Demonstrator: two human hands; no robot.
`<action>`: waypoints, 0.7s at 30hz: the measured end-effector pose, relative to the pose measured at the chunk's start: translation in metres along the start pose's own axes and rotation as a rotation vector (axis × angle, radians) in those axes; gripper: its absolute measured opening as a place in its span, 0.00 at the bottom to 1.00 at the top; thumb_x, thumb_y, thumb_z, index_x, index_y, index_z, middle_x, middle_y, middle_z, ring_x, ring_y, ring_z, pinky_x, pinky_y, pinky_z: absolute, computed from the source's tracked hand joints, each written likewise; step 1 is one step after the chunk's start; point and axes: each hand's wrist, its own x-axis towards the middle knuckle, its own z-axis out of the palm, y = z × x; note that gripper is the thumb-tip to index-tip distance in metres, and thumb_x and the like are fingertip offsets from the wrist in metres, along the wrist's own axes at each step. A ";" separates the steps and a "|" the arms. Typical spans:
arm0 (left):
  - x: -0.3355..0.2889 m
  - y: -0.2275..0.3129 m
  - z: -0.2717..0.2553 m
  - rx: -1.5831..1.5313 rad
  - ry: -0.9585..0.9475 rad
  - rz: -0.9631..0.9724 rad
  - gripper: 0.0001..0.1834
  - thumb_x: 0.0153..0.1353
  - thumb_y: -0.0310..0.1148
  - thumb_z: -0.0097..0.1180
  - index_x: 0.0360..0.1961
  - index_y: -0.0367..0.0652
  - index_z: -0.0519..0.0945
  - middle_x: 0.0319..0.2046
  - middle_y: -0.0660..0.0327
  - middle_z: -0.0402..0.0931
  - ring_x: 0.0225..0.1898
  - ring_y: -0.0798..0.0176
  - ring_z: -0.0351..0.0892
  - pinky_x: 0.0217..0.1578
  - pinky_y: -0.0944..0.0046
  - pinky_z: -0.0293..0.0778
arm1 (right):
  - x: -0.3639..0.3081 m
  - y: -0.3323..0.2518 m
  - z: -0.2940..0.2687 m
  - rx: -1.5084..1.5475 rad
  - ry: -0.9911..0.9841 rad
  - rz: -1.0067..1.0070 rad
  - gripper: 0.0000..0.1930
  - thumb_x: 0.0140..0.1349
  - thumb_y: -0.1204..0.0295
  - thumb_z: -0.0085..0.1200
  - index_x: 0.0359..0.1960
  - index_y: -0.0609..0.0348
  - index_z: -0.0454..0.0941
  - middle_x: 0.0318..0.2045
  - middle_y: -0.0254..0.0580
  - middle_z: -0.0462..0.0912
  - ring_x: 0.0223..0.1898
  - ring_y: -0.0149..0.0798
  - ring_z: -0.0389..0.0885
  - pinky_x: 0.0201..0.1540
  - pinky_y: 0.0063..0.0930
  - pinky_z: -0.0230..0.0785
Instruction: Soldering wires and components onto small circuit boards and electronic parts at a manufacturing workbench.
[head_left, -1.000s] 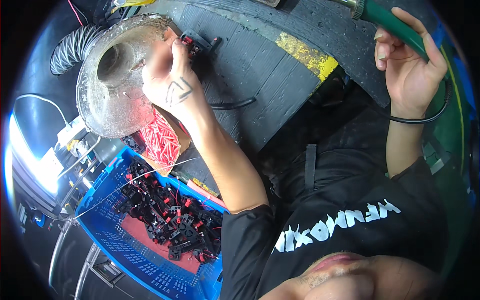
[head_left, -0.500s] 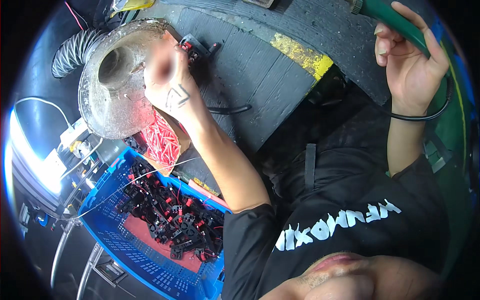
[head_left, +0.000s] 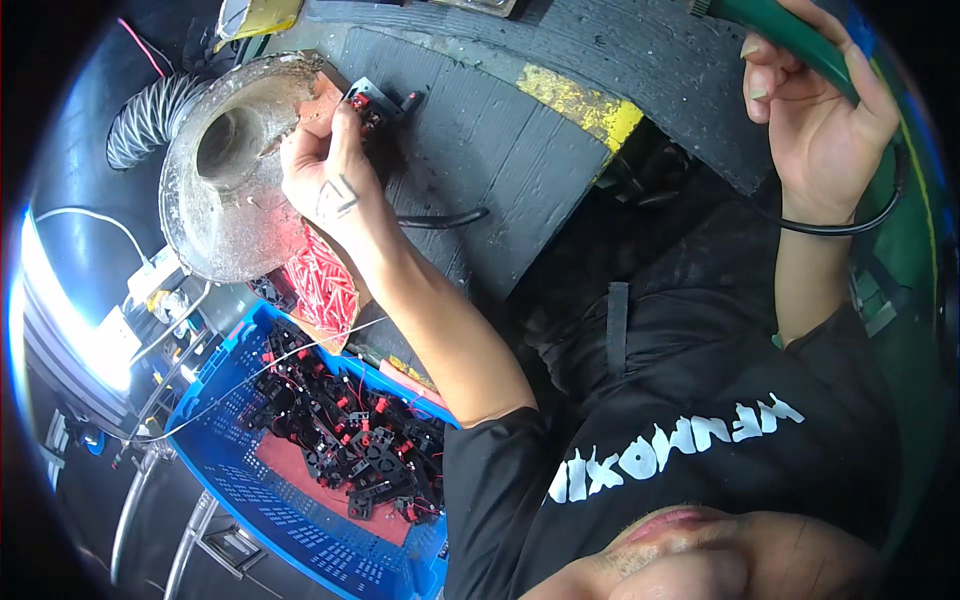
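My left hand [head_left: 335, 180] is over the grey wooden worktop, its fingers curled and pinched together; what lies between them is hidden. Its thumb is close to a small black-and-red part [head_left: 366, 108] that sits in a metal holder on the bench. Whether they touch, I cannot tell. Up at the right, my right hand [head_left: 822, 130] has its thumb and fingers around a green-handled tool [head_left: 790, 40]. A black cable [head_left: 835, 230] loops past that wrist. The tool's tip is cut off by the picture's edge.
A grey funnel-shaped hood [head_left: 195, 215] with a flexible duct [head_left: 155, 120] stands left of my left hand. Below it sits an open carton of red-and-white slender pieces [head_left: 322, 290]. A blue basket [head_left: 250, 520] holds several black fan parts with red bits [head_left: 370, 450]. The worktop edge has yellow paint [head_left: 580, 105].
My left hand has shifted slightly down and its fingers have drawn back a little from the black-and-red part. My right hand holds the green-handled tool almost unmoved.
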 end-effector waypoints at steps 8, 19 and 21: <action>-0.007 0.003 0.006 -0.036 0.053 0.058 0.06 0.57 0.27 0.67 0.27 0.36 0.85 0.25 0.63 0.79 0.29 0.71 0.72 0.38 0.69 0.67 | 0.000 -0.001 -0.009 0.029 0.005 0.022 0.27 0.70 0.49 0.39 0.46 0.64 0.76 0.24 0.50 0.84 0.18 0.36 0.82 0.16 0.25 0.74; -0.013 0.004 0.004 0.260 0.128 0.148 0.07 0.61 0.31 0.66 0.32 0.37 0.85 0.28 0.64 0.77 0.27 0.72 0.70 0.32 0.70 0.68 | 0.023 0.012 -0.057 0.077 -0.352 -0.056 0.27 0.72 0.55 0.34 0.55 0.66 0.75 0.33 0.52 0.83 0.26 0.35 0.79 0.25 0.25 0.72; -0.024 0.013 -0.006 0.216 0.152 0.183 0.07 0.62 0.31 0.65 0.33 0.37 0.85 0.29 0.64 0.77 0.27 0.72 0.70 0.32 0.70 0.68 | 0.026 0.015 -0.060 0.088 -0.428 -0.067 0.28 0.72 0.55 0.33 0.56 0.66 0.75 0.34 0.53 0.83 0.27 0.35 0.79 0.26 0.26 0.71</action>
